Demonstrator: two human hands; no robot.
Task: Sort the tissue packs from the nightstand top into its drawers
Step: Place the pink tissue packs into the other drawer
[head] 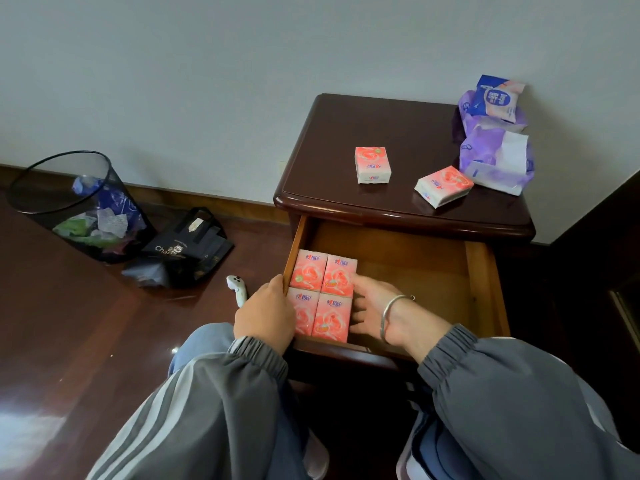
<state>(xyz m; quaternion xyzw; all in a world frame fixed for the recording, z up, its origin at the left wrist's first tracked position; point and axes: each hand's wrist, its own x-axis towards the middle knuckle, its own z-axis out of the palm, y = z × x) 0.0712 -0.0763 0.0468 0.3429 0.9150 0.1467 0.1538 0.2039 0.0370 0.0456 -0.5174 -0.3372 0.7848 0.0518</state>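
The dark nightstand (332,133) has its top drawer (433,271) pulled out. Several pink tissue packs (323,294) lie in a tight block in the drawer's left front corner. My left hand (265,315) rests on the drawer's left wall, fingers over its edge beside the block. My right hand (375,308), with a silver bracelet on the wrist, lies inside the drawer with straight fingers pressing the block's right side. On the nightstand top stand two more pink packs, one in the middle (373,165) and one to its right (444,186). Purple and blue soft tissue packs (493,133) lie at the back right.
A black mesh waste bin (74,206) with scraps stands on the wooden floor at left. A dark paper bag (188,247) lies beside it. A small white controller (236,289) lies on the floor near the drawer. A dark piece of furniture (609,254) borders the nightstand on the right.
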